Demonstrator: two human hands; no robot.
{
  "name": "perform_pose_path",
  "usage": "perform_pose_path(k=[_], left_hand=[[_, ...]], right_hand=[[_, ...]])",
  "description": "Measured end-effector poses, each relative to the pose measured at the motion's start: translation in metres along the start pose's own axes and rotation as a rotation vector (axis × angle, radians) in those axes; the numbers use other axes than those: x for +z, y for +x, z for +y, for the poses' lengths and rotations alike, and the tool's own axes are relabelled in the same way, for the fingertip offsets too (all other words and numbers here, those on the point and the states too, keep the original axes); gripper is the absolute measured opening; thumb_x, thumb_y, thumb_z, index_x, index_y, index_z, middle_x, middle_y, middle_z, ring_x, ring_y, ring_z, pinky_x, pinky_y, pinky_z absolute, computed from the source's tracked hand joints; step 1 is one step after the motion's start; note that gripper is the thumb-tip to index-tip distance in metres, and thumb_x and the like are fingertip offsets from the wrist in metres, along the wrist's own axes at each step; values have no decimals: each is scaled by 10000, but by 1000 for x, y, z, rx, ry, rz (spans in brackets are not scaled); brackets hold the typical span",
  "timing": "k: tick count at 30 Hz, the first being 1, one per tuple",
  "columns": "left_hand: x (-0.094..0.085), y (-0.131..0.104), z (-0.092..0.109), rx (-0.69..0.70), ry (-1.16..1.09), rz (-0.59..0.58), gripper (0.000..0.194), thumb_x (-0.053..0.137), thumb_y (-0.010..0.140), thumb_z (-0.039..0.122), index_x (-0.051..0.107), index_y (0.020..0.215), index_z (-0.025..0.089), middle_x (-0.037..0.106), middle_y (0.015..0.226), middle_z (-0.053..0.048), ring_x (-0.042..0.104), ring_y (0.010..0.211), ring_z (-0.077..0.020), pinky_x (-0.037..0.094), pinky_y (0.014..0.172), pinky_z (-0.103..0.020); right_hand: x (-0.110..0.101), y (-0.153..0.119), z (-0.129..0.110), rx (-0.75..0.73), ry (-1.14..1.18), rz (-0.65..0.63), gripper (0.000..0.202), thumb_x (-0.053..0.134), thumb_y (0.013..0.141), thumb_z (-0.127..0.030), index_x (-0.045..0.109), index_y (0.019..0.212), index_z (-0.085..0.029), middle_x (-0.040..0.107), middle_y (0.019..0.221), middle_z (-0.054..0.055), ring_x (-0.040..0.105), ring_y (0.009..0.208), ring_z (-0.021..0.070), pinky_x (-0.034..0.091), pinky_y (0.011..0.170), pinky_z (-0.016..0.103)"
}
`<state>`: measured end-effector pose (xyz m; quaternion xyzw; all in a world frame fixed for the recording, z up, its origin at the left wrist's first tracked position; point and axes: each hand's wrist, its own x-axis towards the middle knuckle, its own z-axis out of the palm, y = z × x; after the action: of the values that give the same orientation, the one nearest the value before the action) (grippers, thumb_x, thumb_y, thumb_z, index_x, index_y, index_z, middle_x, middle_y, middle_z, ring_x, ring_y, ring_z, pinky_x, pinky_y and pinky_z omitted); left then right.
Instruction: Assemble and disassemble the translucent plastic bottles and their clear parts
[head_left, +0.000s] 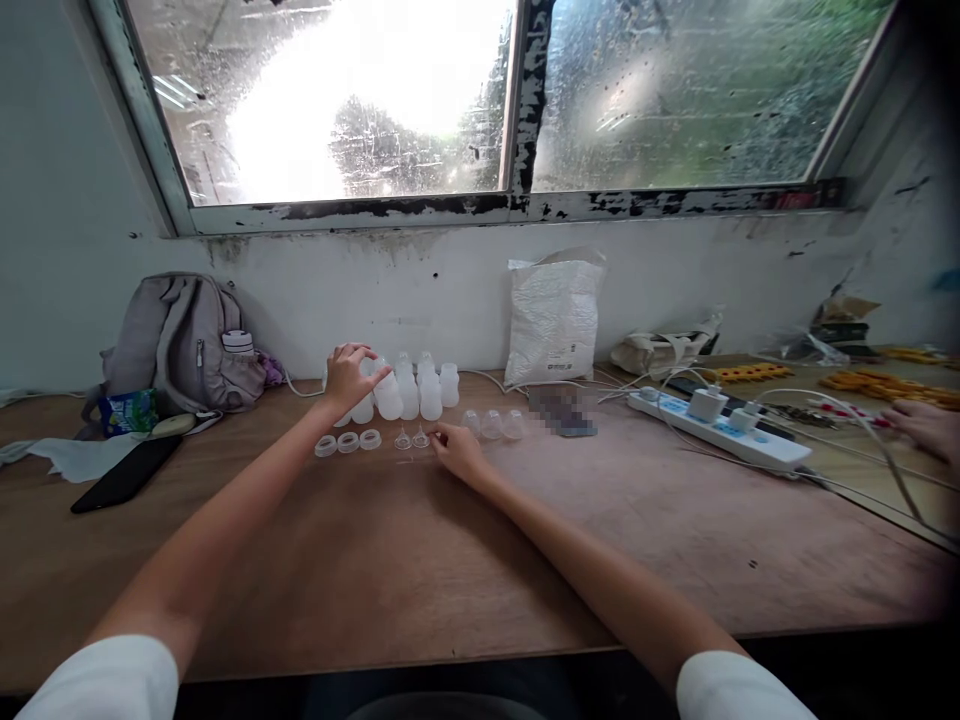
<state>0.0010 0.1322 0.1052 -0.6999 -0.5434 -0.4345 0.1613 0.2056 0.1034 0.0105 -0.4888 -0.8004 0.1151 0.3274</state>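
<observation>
While the left hand (pixel 349 378) spreads at clustered baby bottles (pixel 409 395) and the right hand (pixel 457 452), apart from it, reaches a teat (pixel 420 438), both grips unclear, screw rings (pixel 348 442) and domed caps (pixel 491 425) sit in rows, likely for easy picking.

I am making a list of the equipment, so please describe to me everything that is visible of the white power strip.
The power strip is long, narrow and white, plastic by its look, with pale blue patches on its top. It lies flat on the wooden table, plug side up, slanting from the back toward the near right. Two blocky white plugs sit in it, and pale cables run around them. Whether it is switched on cannot be told.
</observation>
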Motion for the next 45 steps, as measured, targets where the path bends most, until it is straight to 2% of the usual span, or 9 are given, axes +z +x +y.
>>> perform_pose_path(k=[3,9,18,23,31,33,39,42,45], left_hand=[[-18,-3,23,-87,-364,-6,320,569,675,462,544,809,173,586,909,-46,504,910,-205,362,826,-343],[-20,-19,82,-355,-1105,-124,320,584,667,455,503,782,167,537,717,4,477,560,-79,362,493,-186],[-7,-45,138,-443,-1638,-741,483,665,587,231,502,1041,223,579,782,-8,566,596,-106,433,547,-221],[12,-48,134,-525,-1595,-562,346,618,625,252,513,946,175,480,463,56,497,434,-93,393,448,-205],[40,-53,121,-865,-1498,-54,253,587,532,147,478,757,183,435,443,86,454,356,-77,328,377,-190],[45,-55,119,-932,-1506,-45,204,572,534,150,456,698,184,423,442,89,437,349,-65,326,378,-187],[35,-57,122,-937,-1662,-335,169,589,522,157,464,635,171,374,451,84,438,381,-67,397,436,-217],[30,-56,125,-870,-1732,-374,189,592,524,152,480,673,181,374,461,89,431,383,-60,401,447,-211],[36,-57,123,-880,-1617,-184,178,585,520,149,449,631,178,406,461,82,440,373,-67,375,416,-204]], right_hand=[[-25,12,-10,25,246,-30,349,342,845,-360,559,1021,-152,625,859,61,581,751,155,439,610,232],[-59,-2,-37,24,1279,-636,328,579,721,-343,538,974,-140,586,896,77,574,756,164,481,670,307],[-48,-32,0,25,1420,-1036,265,629,561,-207,474,764,-137,585,700,30,585,632,164,480,627,349],[-51,-29,1,100,1250,-888,227,582,560,-206,465,749,-156,561,649,13,545,572,148,458,490,286],[-32,-19,-9,227,377,-144,202,629,500,-181,495,651,-168,516,633,6,503,646,174,363,523,249],[-33,-20,-5,228,438,-201,233,646,498,-203,501,676,-166,526,656,7,510,664,174,370,543,249],[-48,-35,5,214,1215,-892,317,581,605,-383,472,798,-156,564,684,28,566,624,170,461,611,346],[-46,-38,2,208,1276,-849,279,557,609,-332,453,805,-162,549,639,8,544,566,149,454,534,306],[-39,-34,-2,189,992,-631,227,552,595,-269,469,772,-155,526,609,-9,504,535,127,401,476,244]])
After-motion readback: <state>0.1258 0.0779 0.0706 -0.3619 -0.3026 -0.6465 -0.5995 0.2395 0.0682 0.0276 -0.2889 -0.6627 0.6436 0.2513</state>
